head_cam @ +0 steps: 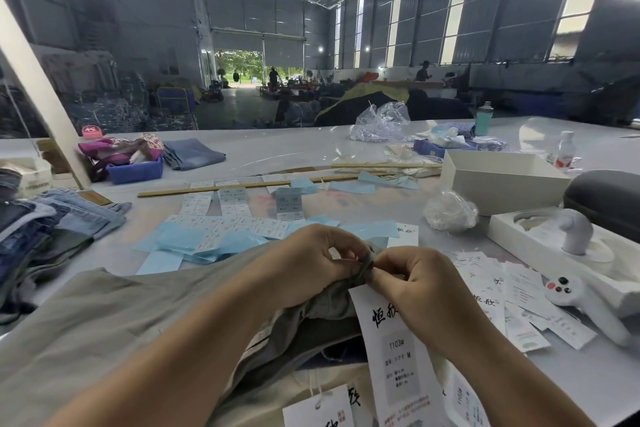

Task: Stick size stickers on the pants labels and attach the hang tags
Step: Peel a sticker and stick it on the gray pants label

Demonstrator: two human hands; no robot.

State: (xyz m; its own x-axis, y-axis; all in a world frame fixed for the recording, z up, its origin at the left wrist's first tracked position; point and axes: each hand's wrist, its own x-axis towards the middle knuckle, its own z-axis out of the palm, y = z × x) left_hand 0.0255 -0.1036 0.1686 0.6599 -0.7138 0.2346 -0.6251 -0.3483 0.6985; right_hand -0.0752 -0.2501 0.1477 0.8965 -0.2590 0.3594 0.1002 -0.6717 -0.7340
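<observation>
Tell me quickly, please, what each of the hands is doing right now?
Left hand: pinching a fold of the grey fabric pants.
Right hand: pinching the same fold, by the white paper hang tag.

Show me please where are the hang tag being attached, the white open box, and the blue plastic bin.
hang tag [394,350]: head view, middle of its printed face.
white open box [498,196]: head view, its front wall.
blue plastic bin [135,173]: head view, its front wall.
</observation>
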